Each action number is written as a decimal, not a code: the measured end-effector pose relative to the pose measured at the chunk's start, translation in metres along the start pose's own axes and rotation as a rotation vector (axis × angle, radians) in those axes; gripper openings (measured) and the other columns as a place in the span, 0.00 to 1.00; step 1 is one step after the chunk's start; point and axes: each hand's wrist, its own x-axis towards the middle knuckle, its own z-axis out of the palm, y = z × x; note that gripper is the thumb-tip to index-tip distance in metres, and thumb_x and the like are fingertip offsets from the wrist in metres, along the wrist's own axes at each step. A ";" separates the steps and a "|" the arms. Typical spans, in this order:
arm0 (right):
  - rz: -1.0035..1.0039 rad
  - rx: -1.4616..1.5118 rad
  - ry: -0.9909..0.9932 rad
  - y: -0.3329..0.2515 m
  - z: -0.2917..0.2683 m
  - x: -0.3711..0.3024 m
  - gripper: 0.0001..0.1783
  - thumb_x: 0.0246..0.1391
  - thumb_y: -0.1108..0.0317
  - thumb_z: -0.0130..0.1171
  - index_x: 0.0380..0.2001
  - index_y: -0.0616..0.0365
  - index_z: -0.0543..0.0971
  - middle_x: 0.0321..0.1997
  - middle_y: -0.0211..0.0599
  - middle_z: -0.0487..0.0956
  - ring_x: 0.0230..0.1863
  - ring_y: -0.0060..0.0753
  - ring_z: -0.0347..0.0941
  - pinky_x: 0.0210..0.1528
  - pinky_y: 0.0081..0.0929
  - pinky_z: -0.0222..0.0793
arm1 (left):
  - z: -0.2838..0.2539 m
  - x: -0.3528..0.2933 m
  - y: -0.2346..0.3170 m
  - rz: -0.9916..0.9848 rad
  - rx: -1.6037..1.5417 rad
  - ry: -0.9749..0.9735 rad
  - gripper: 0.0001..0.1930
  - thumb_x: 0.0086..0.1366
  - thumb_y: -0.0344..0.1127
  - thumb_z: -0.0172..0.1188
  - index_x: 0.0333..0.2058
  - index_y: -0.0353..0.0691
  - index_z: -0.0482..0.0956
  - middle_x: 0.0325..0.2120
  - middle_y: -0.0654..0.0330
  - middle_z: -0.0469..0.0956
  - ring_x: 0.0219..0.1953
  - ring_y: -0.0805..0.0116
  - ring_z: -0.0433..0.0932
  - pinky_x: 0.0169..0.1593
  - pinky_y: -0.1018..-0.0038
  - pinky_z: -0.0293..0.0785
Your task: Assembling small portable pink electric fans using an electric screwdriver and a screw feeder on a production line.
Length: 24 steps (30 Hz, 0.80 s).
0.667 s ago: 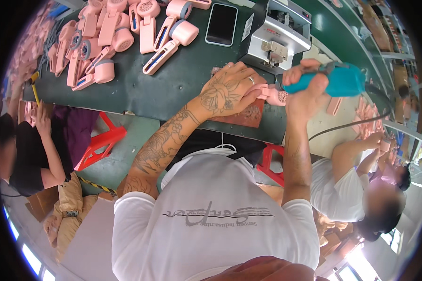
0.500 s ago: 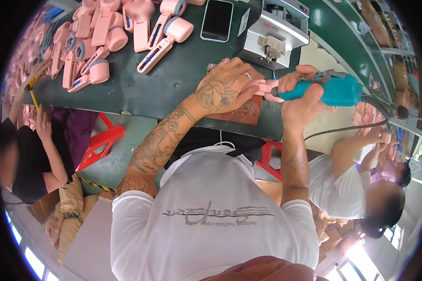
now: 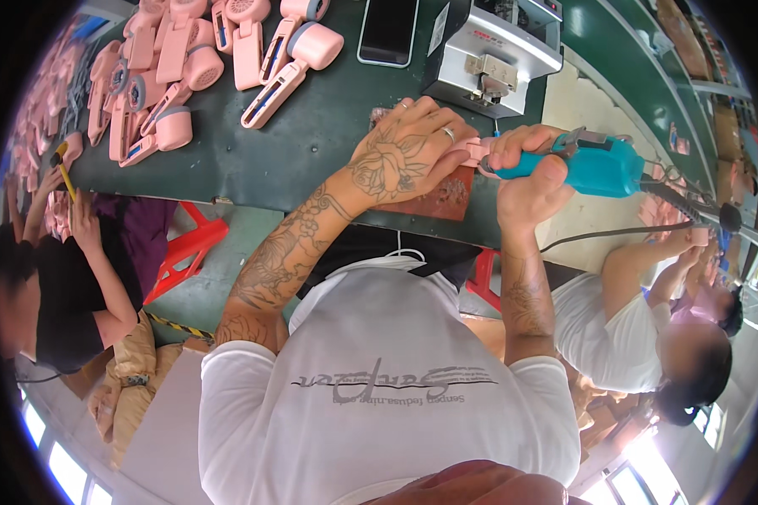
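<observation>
My left hand [image 3: 406, 153] is closed round a small pink plastic part [image 3: 472, 151], holding it over a reddish-brown work pad [image 3: 445, 199]. Most of that part is hidden under my fingers. A teal electric screwdriver [image 3: 602, 165] lies nearly level in my right hand [image 3: 526, 172], its nose against the pink part; the very tip cannot be seen. My right fingers wrap the front of its body, with the thumb along the near side. A cable trails from its rear end.
Pink handheld fans [image 3: 278, 84] lie heaped on the green table [image 3: 269, 168] at the left. A phone [image 3: 388, 32] and a silver-black machine [image 3: 488, 59] stand beyond my hands. Co-workers sit on both sides, the left one holding a yellow-handled tool [image 3: 66, 178]. Red stools [image 3: 189, 252] are below.
My right hand and the screwdriver have shifted slightly left, and the screwdriver's rear end has dipped. My left hand keeps its hold on the pink part. The co-worker's hands at left have moved slightly.
</observation>
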 end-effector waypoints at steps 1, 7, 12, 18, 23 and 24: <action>0.014 -0.034 0.011 -0.001 0.003 0.001 0.32 0.61 0.38 0.62 0.37 0.61 0.70 0.24 0.37 0.73 0.24 0.30 0.69 0.29 0.31 0.69 | -0.001 0.002 0.000 -0.006 0.010 -0.006 0.14 0.69 0.44 0.58 0.48 0.47 0.83 0.45 0.63 0.78 0.50 0.59 0.72 0.57 0.58 0.69; 0.038 0.020 0.012 0.008 0.003 -0.001 0.30 0.61 0.41 0.64 0.41 0.60 0.71 0.28 0.38 0.74 0.28 0.35 0.70 0.33 0.37 0.70 | -0.009 0.002 -0.004 0.025 0.024 0.033 0.12 0.68 0.43 0.59 0.45 0.47 0.83 0.45 0.62 0.79 0.49 0.58 0.74 0.55 0.57 0.71; 0.540 0.542 0.112 0.002 -0.053 -0.018 0.31 0.63 0.35 0.48 0.54 0.48 0.75 0.39 0.34 0.76 0.33 0.35 0.67 0.38 0.41 0.67 | -0.017 -0.004 0.007 0.241 0.015 0.093 0.13 0.54 0.40 0.66 0.39 0.50 0.81 0.44 0.61 0.81 0.46 0.56 0.79 0.50 0.58 0.76; -0.053 0.362 0.290 -0.063 -0.034 -0.018 0.40 0.60 0.27 0.52 0.45 0.59 0.77 0.22 0.26 0.63 0.23 0.21 0.57 0.26 0.23 0.53 | -0.069 -0.060 0.022 0.115 0.015 0.271 0.09 0.60 0.37 0.61 0.40 0.50 0.82 0.33 0.61 0.81 0.40 0.55 0.80 0.45 0.62 0.78; 0.072 0.206 0.290 -0.055 -0.037 -0.029 0.39 0.62 0.26 0.48 0.44 0.58 0.74 0.21 0.27 0.63 0.22 0.22 0.56 0.26 0.21 0.52 | -0.198 -0.140 -0.074 -0.520 0.275 0.880 0.19 0.68 0.37 0.62 0.53 0.33 0.77 0.45 0.48 0.81 0.46 0.60 0.81 0.50 0.67 0.77; 0.059 0.201 0.300 -0.053 -0.037 -0.031 0.39 0.62 0.26 0.48 0.44 0.58 0.74 0.21 0.27 0.63 0.22 0.22 0.56 0.26 0.21 0.52 | -0.232 -0.144 -0.090 -0.574 0.025 1.059 0.23 0.68 0.35 0.61 0.58 0.29 0.74 0.46 0.49 0.81 0.49 0.64 0.79 0.53 0.70 0.76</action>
